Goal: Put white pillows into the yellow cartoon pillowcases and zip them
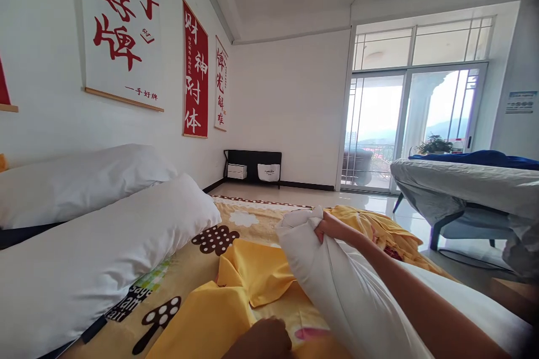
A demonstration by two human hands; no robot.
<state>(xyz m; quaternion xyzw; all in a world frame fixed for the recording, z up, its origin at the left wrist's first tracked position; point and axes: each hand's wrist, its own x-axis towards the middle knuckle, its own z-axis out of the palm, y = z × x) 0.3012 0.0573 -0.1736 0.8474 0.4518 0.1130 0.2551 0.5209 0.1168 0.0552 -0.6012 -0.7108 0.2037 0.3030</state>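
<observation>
My right hand (326,227) is closed around a bunched corner of a white pillow (337,280), lifting that end off the bed. The rest of the pillow stretches under my forearm to the lower right. At the bottom edge, my left hand (269,337) is curled on the yellow pillowcase (256,269), its fingers partly hidden. The pillowcase lies in loose folds between the two hands and the white pillows on the left. Beneath everything is a patterned bed sheet (177,269) with brown, dotted mushroom shapes.
Two plump white pillows (126,241) lie at the left by the wall. More yellow bedding (374,230) is heaped beyond my right arm. A covered table (463,179) with a chair (471,235) stands at right. A low black rack (252,165) is against the far wall.
</observation>
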